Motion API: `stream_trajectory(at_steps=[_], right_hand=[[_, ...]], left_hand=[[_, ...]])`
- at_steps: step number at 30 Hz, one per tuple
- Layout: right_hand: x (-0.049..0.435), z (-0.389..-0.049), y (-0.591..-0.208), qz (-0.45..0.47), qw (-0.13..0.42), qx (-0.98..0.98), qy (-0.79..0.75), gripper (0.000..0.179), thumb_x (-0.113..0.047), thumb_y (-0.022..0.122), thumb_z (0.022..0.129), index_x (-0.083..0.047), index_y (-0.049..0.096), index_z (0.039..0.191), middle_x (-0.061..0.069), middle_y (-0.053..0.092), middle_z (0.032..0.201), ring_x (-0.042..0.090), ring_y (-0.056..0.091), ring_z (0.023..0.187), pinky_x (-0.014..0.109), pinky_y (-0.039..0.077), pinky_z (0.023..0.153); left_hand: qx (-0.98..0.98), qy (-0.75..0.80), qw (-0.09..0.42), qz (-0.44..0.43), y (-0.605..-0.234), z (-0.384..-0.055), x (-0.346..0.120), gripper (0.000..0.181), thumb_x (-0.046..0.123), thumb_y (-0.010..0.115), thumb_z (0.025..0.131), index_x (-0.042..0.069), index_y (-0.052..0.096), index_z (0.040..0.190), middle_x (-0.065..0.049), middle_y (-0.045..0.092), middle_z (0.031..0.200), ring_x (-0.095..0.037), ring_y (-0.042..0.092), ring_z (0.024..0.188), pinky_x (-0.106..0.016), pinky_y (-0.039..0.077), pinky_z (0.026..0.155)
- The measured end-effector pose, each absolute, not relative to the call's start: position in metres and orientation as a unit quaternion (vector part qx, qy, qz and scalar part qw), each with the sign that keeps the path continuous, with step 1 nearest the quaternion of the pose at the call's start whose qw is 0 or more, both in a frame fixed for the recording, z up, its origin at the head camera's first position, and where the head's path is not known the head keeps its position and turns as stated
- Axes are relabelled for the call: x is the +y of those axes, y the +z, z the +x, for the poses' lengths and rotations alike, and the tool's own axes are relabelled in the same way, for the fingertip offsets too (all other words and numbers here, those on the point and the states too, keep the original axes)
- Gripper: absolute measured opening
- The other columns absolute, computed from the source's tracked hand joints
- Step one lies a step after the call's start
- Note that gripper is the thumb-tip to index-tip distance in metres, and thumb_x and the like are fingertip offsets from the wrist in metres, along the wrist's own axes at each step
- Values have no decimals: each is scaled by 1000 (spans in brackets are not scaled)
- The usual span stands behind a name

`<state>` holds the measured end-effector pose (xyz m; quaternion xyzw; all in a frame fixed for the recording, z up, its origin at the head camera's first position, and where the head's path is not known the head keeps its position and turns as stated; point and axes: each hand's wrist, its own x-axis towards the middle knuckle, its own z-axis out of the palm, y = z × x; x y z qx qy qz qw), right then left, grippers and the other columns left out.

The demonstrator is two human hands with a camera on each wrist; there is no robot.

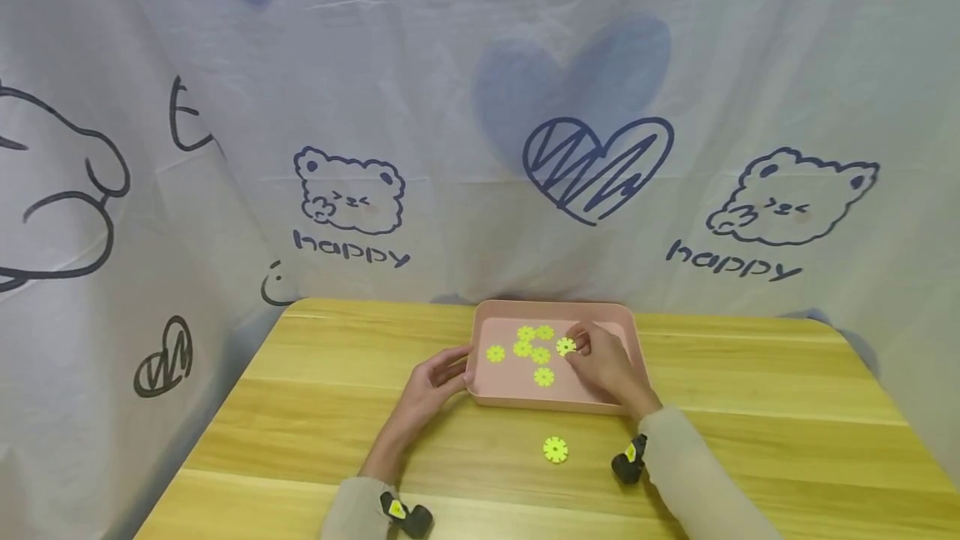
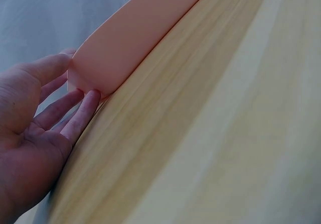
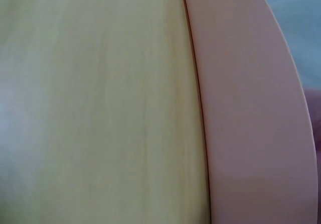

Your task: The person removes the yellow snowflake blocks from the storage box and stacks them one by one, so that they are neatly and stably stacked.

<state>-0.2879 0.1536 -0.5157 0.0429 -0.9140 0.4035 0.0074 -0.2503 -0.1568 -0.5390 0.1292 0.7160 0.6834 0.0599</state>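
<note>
A pink tray (image 1: 555,402) lies on the wooden table, holding several flat, yellow-green notched discs, such as one near its front (image 1: 543,377). My right hand (image 1: 603,361) is over the tray's right half and pinches one notched disc (image 1: 566,347) between thumb and fingers. At the tray's left side, my left hand (image 1: 431,386) touches the outer wall near the front corner. In the left wrist view, fingertips (image 2: 89,98) rest against the pink wall (image 2: 115,48). Only a sliver of my right hand (image 3: 315,116) shows beyond the tray wall (image 3: 251,108) in the right wrist view.
One more notched disc (image 1: 555,449) lies on the table (image 1: 300,432) in front of the tray. A printed cloth (image 1: 450,107) hangs behind the table and along its left side. Each wrist wears a small black camera, such as the right one (image 1: 628,461).
</note>
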Motion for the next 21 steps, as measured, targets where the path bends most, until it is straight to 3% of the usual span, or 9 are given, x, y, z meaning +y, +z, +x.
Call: stream_trajectory(at_steps=[8,16,21], right_hand=[[160,-279,-511,53,28,-903,425,18,0,64,95,-8,65,111,9,64,101,21,61,89,34,55,79],[164,-271,-508,54,15,-849,525,16,5,55,100,0,63,114,19,60,105,22,74,75,29,63,65],[164,-266,-506,60,28,-855,514,18,3,57,100,-4,64,115,17,61,109,21,71,77,26,61,67]], left_hand=[[723,677,64,125,-538,-248,-158,49,6,69,99,-1,54,146,-19,55,148,-37,52,136,-38,48,108],[725,675,62,123,-536,-246,-157,49,6,69,99,0,55,145,-18,55,148,-36,52,136,-39,48,109],[724,675,60,128,-537,-247,-157,49,5,68,99,-2,54,145,-21,54,148,-38,51,137,-36,48,108]])
